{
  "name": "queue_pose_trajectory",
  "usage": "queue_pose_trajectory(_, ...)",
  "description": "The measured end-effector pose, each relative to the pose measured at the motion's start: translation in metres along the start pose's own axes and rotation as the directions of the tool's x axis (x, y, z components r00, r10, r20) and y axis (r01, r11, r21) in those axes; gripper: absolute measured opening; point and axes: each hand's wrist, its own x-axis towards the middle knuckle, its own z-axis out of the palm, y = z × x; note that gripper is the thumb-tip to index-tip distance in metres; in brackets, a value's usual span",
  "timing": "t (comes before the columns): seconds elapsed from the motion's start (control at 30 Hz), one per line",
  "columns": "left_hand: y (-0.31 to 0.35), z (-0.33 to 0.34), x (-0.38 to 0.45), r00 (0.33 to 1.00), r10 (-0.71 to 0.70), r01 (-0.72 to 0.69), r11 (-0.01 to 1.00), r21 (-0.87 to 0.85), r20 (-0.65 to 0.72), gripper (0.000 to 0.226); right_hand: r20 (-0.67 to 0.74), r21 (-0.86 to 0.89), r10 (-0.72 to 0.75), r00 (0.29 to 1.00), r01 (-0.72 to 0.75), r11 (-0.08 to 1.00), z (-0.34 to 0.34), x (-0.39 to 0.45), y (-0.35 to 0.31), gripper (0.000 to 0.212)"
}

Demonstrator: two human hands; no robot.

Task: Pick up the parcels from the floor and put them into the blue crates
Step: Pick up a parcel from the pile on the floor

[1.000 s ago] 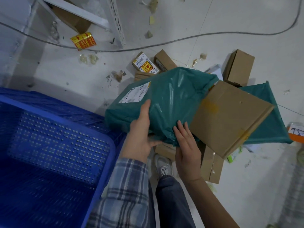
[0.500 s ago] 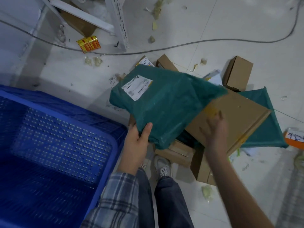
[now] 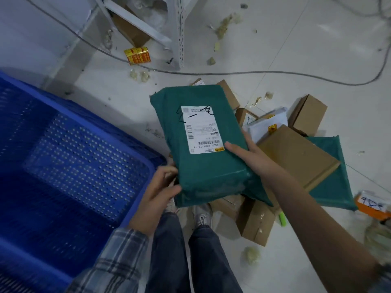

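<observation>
A green parcel, label side up, is held in the air between both hands, just to the right of the blue crate and above the person's shoes. The left hand clamps the parcel's lower left corner; the right hand clamps its right edge, thumb lying on the top face beside the white shipping label. More parcels lie on the floor to the right: a flat cardboard box resting on a second green bag, and smaller brown boxes near them.
</observation>
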Motion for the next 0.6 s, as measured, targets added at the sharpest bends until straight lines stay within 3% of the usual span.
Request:
queue_pose_trajectory(0.03, 0.004, -0.004, -0.003, 0.990, -0.048, 0.029, 0.990, -0.138, -0.132, 0.024, 0.007, -0.014, -0.048, 0.999, 0.048, 0.999, 0.012, -0.007, 0.002, 0.060)
queue_pose_trajectory(0.1, 0.011, -0.009, -0.011, 0.928, -0.138, 0.076, 0.979, -0.189, -0.346, 0.030, 0.044, -0.035, -0.134, 0.990, 0.136, 0.990, 0.037, -0.020, 0.009, 0.070)
queue_pose_trajectory(0.2, 0.026, -0.010, -0.035, 0.904, -0.139, 0.174, 0.984, 0.051, -0.404, 0.050, 0.083, -0.091, -0.250, 0.965, 0.257, 0.962, 0.073, -0.041, 0.014, 0.078)
queue_pose_trajectory(0.27, 0.036, -0.015, -0.053, 0.892, -0.101, 0.174, 0.976, 0.129, -0.440, 0.049, 0.091, -0.136, -0.308, 0.947, 0.319, 0.938, 0.091, -0.053, 0.016, 0.076)
queue_pose_trajectory(0.37, 0.041, -0.036, -0.080, 0.869, -0.108, 0.149, 0.988, 0.047, -0.484, 0.057, 0.133, -0.201, -0.352, 0.926, 0.373, 0.906, 0.119, -0.069, 0.017, 0.072)
queue_pose_trajectory(0.6, 0.030, -0.103, -0.165, 0.825, -0.070, 0.012, 0.994, -0.107, -0.561, 0.044, 0.288, -0.379, -0.333, 0.898, 0.427, 0.821, 0.209, -0.098, 0.040, 0.071)
